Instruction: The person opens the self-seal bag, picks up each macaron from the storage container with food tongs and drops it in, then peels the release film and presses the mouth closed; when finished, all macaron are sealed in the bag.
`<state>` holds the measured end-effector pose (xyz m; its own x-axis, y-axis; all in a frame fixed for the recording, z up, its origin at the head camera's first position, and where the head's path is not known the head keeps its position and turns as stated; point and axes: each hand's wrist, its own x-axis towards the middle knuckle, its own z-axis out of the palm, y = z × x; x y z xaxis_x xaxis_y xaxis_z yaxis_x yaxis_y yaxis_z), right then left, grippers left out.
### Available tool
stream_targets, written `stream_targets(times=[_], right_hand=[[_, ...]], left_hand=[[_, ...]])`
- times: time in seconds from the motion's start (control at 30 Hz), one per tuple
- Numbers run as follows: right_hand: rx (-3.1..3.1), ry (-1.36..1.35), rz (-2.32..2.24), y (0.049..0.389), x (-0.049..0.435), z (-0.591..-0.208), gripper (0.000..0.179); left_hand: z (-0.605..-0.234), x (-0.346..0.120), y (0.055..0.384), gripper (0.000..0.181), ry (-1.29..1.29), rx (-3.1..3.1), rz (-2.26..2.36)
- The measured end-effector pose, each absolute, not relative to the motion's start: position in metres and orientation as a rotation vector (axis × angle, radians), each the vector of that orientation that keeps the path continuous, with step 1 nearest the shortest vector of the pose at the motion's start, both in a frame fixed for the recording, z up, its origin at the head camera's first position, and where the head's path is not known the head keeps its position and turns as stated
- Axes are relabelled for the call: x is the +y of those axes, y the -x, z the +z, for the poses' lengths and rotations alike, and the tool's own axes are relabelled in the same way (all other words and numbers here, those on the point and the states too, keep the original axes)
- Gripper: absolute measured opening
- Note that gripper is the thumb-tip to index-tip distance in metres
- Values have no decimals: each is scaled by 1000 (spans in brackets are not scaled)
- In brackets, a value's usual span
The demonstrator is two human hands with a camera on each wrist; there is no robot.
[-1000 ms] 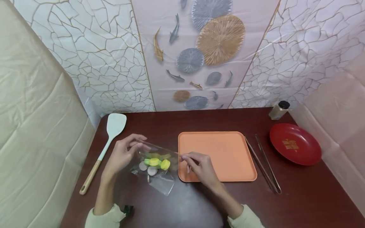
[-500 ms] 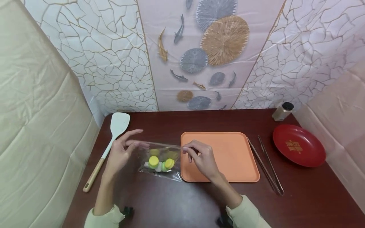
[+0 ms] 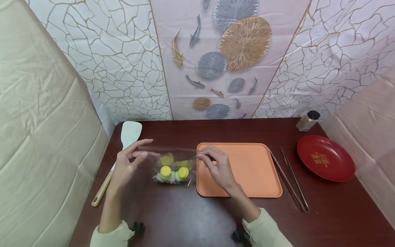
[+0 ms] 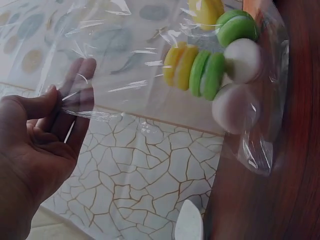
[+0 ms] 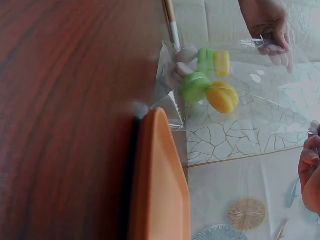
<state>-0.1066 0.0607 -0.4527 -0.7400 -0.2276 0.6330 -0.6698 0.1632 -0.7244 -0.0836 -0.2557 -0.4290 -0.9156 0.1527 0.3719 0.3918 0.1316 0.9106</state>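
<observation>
Between both hands hangs a clear plastic bag point(image 4: 120, 87), its upper part spread wide. Macarons lie at its bottom: a yellow macaron point(image 4: 180, 66), a green macaron point(image 4: 207, 75) and a whitish macaron point(image 4: 235, 108) show among several. My left hand point(image 3: 123, 169) pinches the bag's left edge near the top with thumb and fingers, the index finger stretched out above. At the opposite top corner, my right hand point(image 3: 219, 169) pinches the film between thumb and curled fingers. The bag's bottom is close above the dark table in the head view.
An orange tray point(image 3: 247, 171) lies right of the bag, partly under my right hand. Beyond it are metal tongs point(image 3: 291, 181), a red plate point(image 3: 334, 161) and a black-lidded jar point(image 3: 308, 120). A white spatula point(image 3: 131, 132) with a wooden handle lies at the left.
The bag's lower end has swung away from me, so the bag hangs more upright and the macarons have settled along its bottom. Both hands keep their hold. The head view has shifted slightly.
</observation>
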Motion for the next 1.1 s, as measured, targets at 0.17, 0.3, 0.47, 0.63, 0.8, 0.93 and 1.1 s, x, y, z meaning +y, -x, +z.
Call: stream_targets(times=[0.17,0.3,0.47,0.63,0.8,0.93,1.1], right_hand=[[-2056,-849,1584,109,60,-451,13],[-2098,-815,1570,110,62,-455,12],[-2157,-789,1542,109,66,-460,12],[-2158,-768,1504,108,69,-458,10],[-1984,-747,1451,104,59,-443,19],[-1894,-953,1239,102,37,-417,17],[-1968,-1216,840,104,1,-399,15]], left_hand=[[-433,-257,85,39,595,-2182,-1930],[-437,-257,87,31,645,-2187,-1962],[-440,-256,88,22,651,-2194,-1969],[-439,-252,89,24,632,-2199,-1984],[-437,-248,92,24,632,-2218,-1943],[-436,-247,91,23,612,-2221,-1936],[-437,-248,88,21,552,-2232,-1874]])
